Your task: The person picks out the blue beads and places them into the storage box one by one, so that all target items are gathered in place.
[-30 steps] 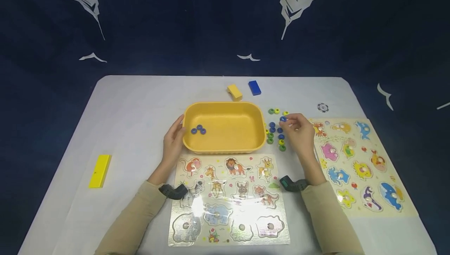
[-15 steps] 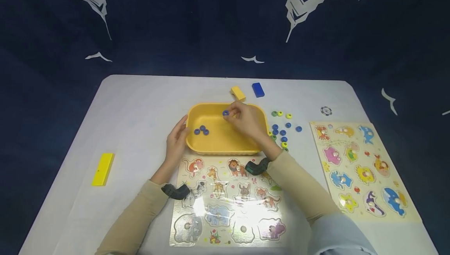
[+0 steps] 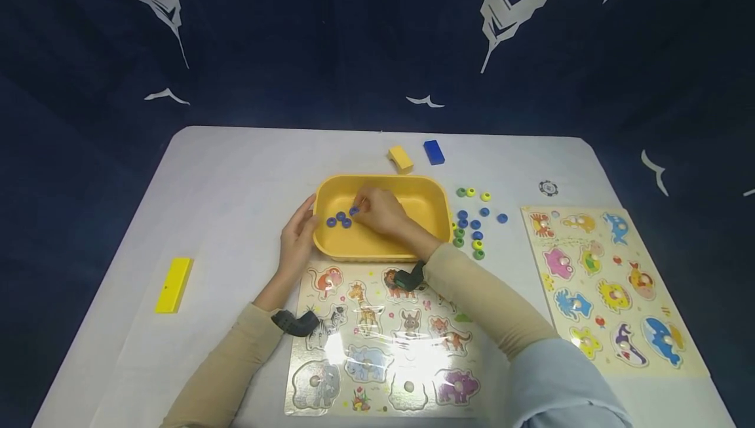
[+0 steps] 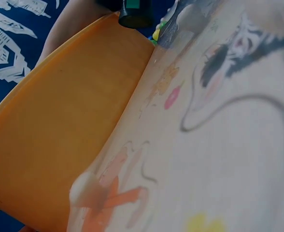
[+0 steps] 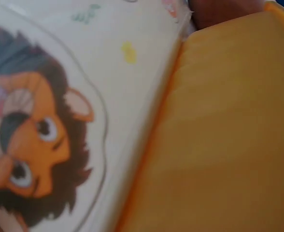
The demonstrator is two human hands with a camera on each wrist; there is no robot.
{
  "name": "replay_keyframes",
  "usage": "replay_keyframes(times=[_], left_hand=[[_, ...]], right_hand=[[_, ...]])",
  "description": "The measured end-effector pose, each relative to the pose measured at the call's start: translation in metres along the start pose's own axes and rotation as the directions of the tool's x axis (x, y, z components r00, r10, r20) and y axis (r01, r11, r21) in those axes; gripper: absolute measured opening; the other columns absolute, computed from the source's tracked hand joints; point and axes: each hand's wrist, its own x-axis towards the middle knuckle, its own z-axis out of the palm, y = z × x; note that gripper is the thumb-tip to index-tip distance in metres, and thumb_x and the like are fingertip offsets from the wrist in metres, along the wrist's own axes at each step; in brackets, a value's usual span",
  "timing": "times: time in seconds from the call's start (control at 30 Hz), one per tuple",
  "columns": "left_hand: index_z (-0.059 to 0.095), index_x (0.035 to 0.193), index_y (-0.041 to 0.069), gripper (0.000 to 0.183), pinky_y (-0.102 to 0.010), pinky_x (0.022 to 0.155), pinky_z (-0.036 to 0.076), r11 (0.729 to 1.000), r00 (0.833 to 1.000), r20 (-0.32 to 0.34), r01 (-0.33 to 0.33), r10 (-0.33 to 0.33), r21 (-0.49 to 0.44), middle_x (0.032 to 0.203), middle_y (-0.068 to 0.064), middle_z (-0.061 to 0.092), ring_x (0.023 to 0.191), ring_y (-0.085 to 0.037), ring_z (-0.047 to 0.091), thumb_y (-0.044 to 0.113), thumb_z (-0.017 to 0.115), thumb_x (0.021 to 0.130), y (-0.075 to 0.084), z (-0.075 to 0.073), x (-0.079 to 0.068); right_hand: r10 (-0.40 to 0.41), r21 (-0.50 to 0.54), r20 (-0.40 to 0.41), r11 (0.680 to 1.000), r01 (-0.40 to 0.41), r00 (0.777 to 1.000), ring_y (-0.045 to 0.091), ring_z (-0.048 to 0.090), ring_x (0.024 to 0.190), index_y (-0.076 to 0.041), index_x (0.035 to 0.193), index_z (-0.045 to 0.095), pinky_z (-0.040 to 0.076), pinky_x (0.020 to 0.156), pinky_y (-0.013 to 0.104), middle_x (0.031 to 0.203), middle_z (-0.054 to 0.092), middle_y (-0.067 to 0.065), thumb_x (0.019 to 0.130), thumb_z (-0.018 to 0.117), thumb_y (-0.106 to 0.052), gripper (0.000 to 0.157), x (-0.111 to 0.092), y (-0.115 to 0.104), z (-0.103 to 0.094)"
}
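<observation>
A yellow plastic basin [image 3: 401, 251] stands mid-table with several blue beads [image 3: 331, 222] on its floor at the left. My left hand [image 3: 297, 236] holds the basin's left side, thumb and fingers against the outer wall. Inside the basin, my right hand [image 3: 383, 213] pinches a blue ring-shaped bead [image 3: 354, 210] low beside the other beads. In the left wrist view, the basin wall [image 4: 69, 116] rises close by. The right wrist view shows the basin's outer wall [image 5: 219, 121]; the right hand's fingers are out of that view.
Several loose blue, green and yellow beads [image 3: 475, 225] lie right of the basin. An animal puzzle board [image 3: 377, 336] lies in front; a sea-animal board [image 3: 607, 284] is at right. Yellow [image 3: 400, 159] and blue blocks [image 3: 434, 152] sit behind, a long yellow block [image 3: 174, 285] at left.
My right hand has carried the blue bead left from the loose beads, over the basin's right side, down to the beads inside. My left hand stays at the basin's left side.
</observation>
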Motion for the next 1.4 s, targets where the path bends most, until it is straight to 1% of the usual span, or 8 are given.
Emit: replay_keyframes(times=[0.33, 0.6, 0.77, 0.93, 1.1, 1.2, 1.3, 1.4], left_hand=[[0.041, 0.133, 0.016, 0.042, -0.044, 0.089, 0.045, 1.0, 1.0, 0.016, -0.01, 0.01, 0.003, 0.115, -0.021, 0.052, 0.104, -0.034, 0.051, 0.014, 0.045, 0.092, -0.002, 0.002, 0.001], [0.04, 0.134, 0.015, 0.042, -0.045, 0.089, 0.044, 1.0, 1.0, 0.011, -0.006, 0.006, 0.004, 0.115, -0.022, 0.051, 0.104, -0.035, 0.05, 0.013, 0.045, 0.092, -0.001, 0.003, -0.001], [0.041, 0.133, 0.015, 0.042, -0.047, 0.089, 0.044, 1.0, 1.0, 0.011, -0.01, 0.01, -0.004, 0.115, -0.023, 0.05, 0.104, -0.036, 0.05, 0.013, 0.045, 0.092, 0.0, 0.003, -0.001], [0.04, 0.134, 0.014, 0.042, -0.047, 0.089, 0.044, 1.0, 1.0, 0.011, -0.02, 0.02, 0.002, 0.114, -0.023, 0.05, 0.103, -0.036, 0.05, 0.013, 0.045, 0.092, -0.001, 0.002, -0.001], [0.04, 0.134, 0.014, 0.042, -0.047, 0.089, 0.044, 1.0, 1.0, 0.016, -0.025, 0.025, 0.011, 0.113, -0.023, 0.05, 0.103, -0.036, 0.05, 0.013, 0.044, 0.092, 0.0, 0.001, -0.001], [0.04, 0.134, 0.014, 0.042, -0.047, 0.089, 0.044, 1.0, 1.0, 0.014, -0.025, 0.025, 0.012, 0.113, -0.023, 0.05, 0.103, -0.036, 0.05, 0.013, 0.044, 0.092, 0.0, 0.002, 0.0], [0.04, 0.134, 0.014, 0.042, -0.047, 0.089, 0.044, 1.0, 1.0, 0.012, -0.028, 0.028, 0.006, 0.113, -0.023, 0.05, 0.103, -0.036, 0.05, 0.013, 0.044, 0.092, -0.001, 0.002, 0.0], [0.04, 0.134, 0.014, 0.042, -0.047, 0.09, 0.043, 1.0, 0.999, 0.014, -0.028, 0.028, 0.003, 0.114, -0.022, 0.05, 0.104, -0.036, 0.05, 0.013, 0.044, 0.092, -0.001, 0.002, -0.001]], right_hand=[[-0.047, -0.016, 0.057, 0.999, 0.048, 0.997, 0.013, 0.056, 0.076, -0.007, 0.098, 0.065, 0.047, 0.068, 0.023, 0.083, 0.064, 0.003, 0.078, 0.062, -0.008, 0.02, -0.005, 0.0, -0.001], [-0.114, 0.148, -0.184, 0.979, 0.142, 0.976, 0.012, 0.05, 0.059, -0.007, 0.105, 0.062, 0.04, 0.05, 0.022, 0.081, 0.063, -0.001, 0.082, 0.062, -0.016, 0.025, -0.033, 0.002, -0.033], [-0.149, 0.155, -0.406, 0.961, 0.228, 0.902, 0.01, 0.044, 0.059, -0.008, 0.108, 0.061, 0.036, 0.05, 0.018, 0.077, 0.061, 0.002, 0.081, 0.064, -0.02, 0.03, -0.066, 0.023, -0.06], [-0.048, 0.133, -0.57, 0.98, 0.15, 0.82, 0.011, 0.043, 0.057, -0.011, 0.11, 0.06, 0.035, 0.045, 0.018, 0.076, 0.06, 0.006, 0.08, 0.065, -0.021, 0.032, -0.097, 0.066, -0.078], [0.113, 0.112, -0.725, 0.993, -0.046, 0.679, 0.007, 0.042, 0.055, -0.029, 0.112, 0.059, 0.031, 0.04, 0.02, 0.076, 0.06, -0.003, 0.08, 0.064, -0.036, 0.033, -0.113, 0.144, -0.077], [0.243, 0.148, -0.767, 0.968, -0.205, 0.594, 0.007, 0.043, 0.06, -0.036, 0.111, 0.057, 0.031, 0.045, 0.02, 0.077, 0.059, -0.007, 0.079, 0.062, -0.042, 0.033, -0.122, 0.173, -0.076], [0.36, 0.222, -0.75, 0.928, -0.301, 0.556, 0.01, 0.043, 0.064, -0.032, 0.113, 0.057, 0.032, 0.049, 0.021, 0.081, 0.058, -0.004, 0.081, 0.061, -0.04, 0.034, -0.132, 0.17, -0.081], [0.414, 0.256, -0.726, 0.904, -0.343, 0.549, 0.011, 0.044, 0.064, -0.025, 0.116, 0.056, 0.035, 0.05, 0.021, 0.084, 0.058, -0.001, 0.083, 0.059, -0.037, 0.036, -0.139, 0.158, -0.084]])
